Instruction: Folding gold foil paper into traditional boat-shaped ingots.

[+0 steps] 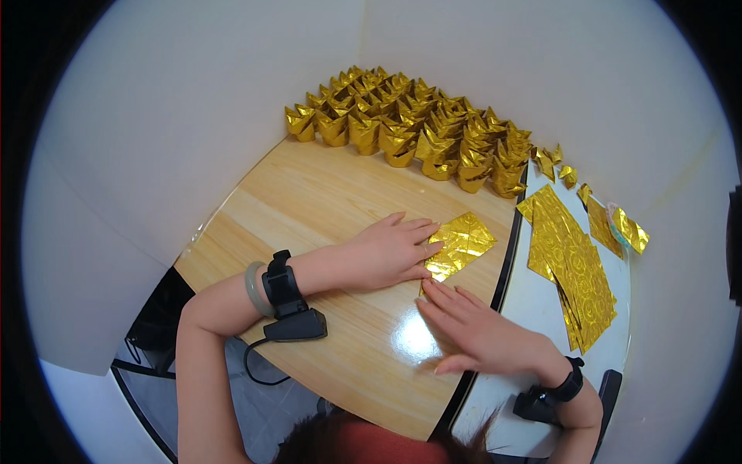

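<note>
Hair (313, 442) — gold sheet (465, 241) partly under left hand (386, 252)

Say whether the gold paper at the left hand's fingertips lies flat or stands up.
Flat: the gold paper lies low on the wooden tabletop, creases crossing its shiny face. Whether layers are folded underneath cannot be told.

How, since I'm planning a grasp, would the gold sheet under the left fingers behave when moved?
The gold sheet looks thin, so probably light and easily bent. Its creases suggest it may hold folds. Lying on the glossy tabletop, it could slide.
</note>
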Tool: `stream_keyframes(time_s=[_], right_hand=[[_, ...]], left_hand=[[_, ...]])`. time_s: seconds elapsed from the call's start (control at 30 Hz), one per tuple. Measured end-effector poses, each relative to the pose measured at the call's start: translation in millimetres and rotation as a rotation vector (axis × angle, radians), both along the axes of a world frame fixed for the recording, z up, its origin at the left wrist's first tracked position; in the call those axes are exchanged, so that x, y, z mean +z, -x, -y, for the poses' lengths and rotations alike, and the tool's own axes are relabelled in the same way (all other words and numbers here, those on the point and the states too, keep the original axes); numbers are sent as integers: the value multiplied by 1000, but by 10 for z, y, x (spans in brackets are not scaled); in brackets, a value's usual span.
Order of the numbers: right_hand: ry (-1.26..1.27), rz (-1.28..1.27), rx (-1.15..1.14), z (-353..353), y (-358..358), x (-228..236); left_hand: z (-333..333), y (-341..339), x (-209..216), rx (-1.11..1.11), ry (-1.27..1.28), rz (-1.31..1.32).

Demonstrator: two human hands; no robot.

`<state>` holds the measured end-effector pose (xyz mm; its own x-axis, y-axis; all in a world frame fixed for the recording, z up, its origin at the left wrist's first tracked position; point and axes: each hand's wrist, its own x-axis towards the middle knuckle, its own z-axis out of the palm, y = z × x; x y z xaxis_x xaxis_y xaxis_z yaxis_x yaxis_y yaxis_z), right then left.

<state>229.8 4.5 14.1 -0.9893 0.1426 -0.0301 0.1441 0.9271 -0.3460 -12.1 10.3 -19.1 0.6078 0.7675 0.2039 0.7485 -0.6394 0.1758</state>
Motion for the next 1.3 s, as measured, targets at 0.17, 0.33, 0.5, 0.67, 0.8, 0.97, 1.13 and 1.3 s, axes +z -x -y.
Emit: stream_keyframes(time_s=[0.17,0.33,0.5,0.67,0.8,0.97,1.13,1.3], right_hand=[[50,7,-184,-432,-169,-14],[-272,109,-406,-567,-295,-50],[-235,20,-543,-613,-327,-17],[306,-187,-633,-555,-286,43],[898,-385,-795,-474,-208,131],[947,-495,-630,-567,-289,24],[865,-311,-578,-576,-327,20],[876,-237,-551,-510,-273,76]], left_hand=[[-65,75,15,-53,125,52],[-77,117,129,-94,257,14],[-63,134,217,-152,207,3],[-127,195,209,-204,319,78],[-195,259,138,-263,347,155],[-208,284,93,-241,327,232],[-220,280,57,-225,297,285],[-203,266,80,-231,316,272]])
